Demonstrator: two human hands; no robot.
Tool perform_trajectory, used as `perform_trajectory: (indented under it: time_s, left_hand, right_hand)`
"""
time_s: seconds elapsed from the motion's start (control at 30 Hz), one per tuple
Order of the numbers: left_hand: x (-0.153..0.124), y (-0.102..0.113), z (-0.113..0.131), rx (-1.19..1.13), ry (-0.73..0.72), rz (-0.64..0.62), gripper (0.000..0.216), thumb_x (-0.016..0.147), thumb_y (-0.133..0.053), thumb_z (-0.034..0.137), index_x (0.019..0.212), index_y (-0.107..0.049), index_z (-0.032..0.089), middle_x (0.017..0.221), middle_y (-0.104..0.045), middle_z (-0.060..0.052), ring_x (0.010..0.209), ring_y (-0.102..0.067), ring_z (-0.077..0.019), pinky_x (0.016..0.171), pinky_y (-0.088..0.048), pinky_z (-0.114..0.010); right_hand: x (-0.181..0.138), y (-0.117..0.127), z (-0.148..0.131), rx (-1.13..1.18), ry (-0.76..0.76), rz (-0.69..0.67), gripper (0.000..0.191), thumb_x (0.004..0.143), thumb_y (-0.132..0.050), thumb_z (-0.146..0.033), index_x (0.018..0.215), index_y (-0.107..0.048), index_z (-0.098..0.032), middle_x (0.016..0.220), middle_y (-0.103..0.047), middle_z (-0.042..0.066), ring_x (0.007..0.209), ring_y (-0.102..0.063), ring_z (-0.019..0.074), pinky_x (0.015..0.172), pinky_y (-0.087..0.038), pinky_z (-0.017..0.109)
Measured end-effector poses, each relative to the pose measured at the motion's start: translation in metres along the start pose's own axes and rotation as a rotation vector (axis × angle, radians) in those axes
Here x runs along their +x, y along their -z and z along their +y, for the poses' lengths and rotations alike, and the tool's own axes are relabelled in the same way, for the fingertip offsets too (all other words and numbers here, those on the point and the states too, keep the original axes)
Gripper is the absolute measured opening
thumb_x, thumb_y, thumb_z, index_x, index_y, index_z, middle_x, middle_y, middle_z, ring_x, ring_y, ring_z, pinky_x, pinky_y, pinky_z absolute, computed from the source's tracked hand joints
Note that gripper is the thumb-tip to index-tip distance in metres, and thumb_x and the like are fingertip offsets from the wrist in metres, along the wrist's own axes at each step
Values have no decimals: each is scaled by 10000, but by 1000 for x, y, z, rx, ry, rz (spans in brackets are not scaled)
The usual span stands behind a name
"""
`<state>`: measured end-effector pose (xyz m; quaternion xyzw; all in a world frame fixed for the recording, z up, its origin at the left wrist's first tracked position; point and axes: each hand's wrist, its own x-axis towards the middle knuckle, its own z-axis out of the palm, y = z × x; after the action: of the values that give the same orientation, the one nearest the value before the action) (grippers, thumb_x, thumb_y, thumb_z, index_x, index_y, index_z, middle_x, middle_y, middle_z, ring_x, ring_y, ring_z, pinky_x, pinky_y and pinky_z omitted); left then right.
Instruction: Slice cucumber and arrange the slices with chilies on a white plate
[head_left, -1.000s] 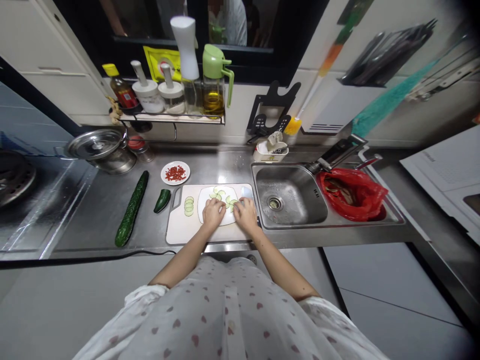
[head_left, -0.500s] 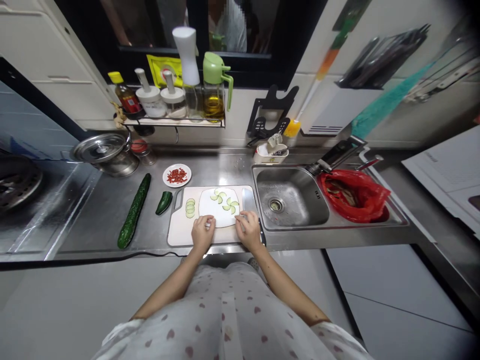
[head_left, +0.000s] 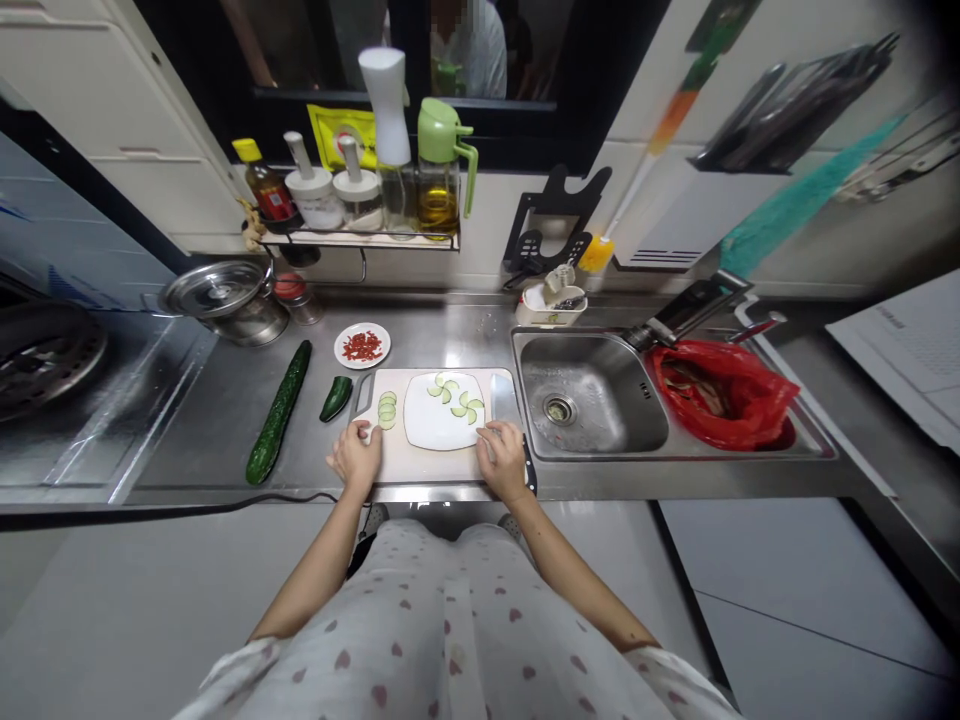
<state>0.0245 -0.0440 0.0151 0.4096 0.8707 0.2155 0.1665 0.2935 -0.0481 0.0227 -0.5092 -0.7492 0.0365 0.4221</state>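
A white plate (head_left: 439, 428) with several cucumber slices (head_left: 454, 398) lies on a pale cutting board (head_left: 420, 465). A short stack of slices (head_left: 387, 410) sits on the board to the left of the plate. My left hand (head_left: 356, 458) has its fingers curled over the board's near left edge. My right hand (head_left: 504, 460) is closed over the handle of a knife (head_left: 501, 393) that lies along the board's right edge, blade pointing away from me.
A whole cucumber (head_left: 279, 412) and a cucumber end (head_left: 336, 397) lie left of the board, with a dish of red chilli (head_left: 362, 345) behind. The sink (head_left: 589, 395) and a red bag (head_left: 720, 390) are to the right. A lidded pot (head_left: 221, 295) and a condiment shelf (head_left: 360, 238) stand at the back.
Both hands have drawn back from the plate toward me. The left hand went to the board's left edge; the right hand settled on the knife handle.
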Motion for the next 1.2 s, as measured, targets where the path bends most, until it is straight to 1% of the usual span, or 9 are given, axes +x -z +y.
perform_trajectory:
  time_s: [0.13, 0.27, 0.47, 0.7, 0.9, 1.1, 1.2]
  left_hand:
    - [4, -4, 3, 36, 6, -32, 289, 814, -565, 465, 1009, -612, 256, 990, -641, -67, 1015, -537, -307, 913, -308, -469]
    - [5, -11, 6, 60, 10, -25, 339, 810, -563, 490, 1048, -596, 251, 1033, -632, -78, 1050, -521, -318, 929, -294, -485]
    - [6, -17, 8, 104, 8, -27, 329, 819, -552, 472, 1053, -602, 245, 1128, -612, -97, 1095, -501, -326, 941, -286, -492]
    - [7, -18, 10, 96, -9, -15, 334, 811, -556, 471, 1033, -619, 230, 1122, -603, -121, 1089, -502, -348, 928, -291, -514]
    - [5, -17, 14, 92, -19, -15, 294, 813, -567, 434, 1014, -624, 228, 1126, -593, -127, 1092, -500, -345, 918, -303, -496]
    - [3, -18, 16, 52, -34, 20, 242, 802, -590, 377, 998, -610, 236, 1119, -615, -94, 1083, -505, -319, 911, -305, -462]
    - [1, -17, 18, -7, -58, 30, 205, 806, -582, 334, 985, -605, 236, 1059, -654, -73, 1067, -517, -301, 918, -297, -448]
  right_hand:
    - [-2, -1, 0, 8, 9, 0, 195, 866, -527, -153, 999, -661, -201, 1022, -598, 103, 1013, -530, 244, 885, -453, 451]
    - [-6, 0, 0, 19, 10, -5, 194, 864, -530, -153, 1003, -655, -204, 1008, -600, 98, 996, -530, 240, 881, -452, 452]
    - [-9, 2, 0, 28, -10, -17, 200, 869, -518, -160, 1008, -655, -204, 1000, -597, 95, 974, -538, 235, 885, -451, 453]
    - [-10, 3, 0, 42, -20, -32, 213, 870, -508, -162, 1015, -660, -196, 995, -601, 98, 960, -542, 233, 861, -452, 438]
    - [-10, 2, 1, 46, -32, -52, 216, 877, -504, -181, 1029, -656, -195, 990, -601, 97, 954, -542, 233, 862, -445, 437]
    - [-9, 2, 0, 41, -16, -31, 193, 884, -506, -177, 1010, -653, -185, 969, -605, 97, 933, -540, 225, 852, -454, 423]
    - [-8, 2, -1, 44, -7, -29, 187, 884, -509, -176, 1005, -651, -181, 964, -603, 97, 934, -538, 224, 846, -458, 416]
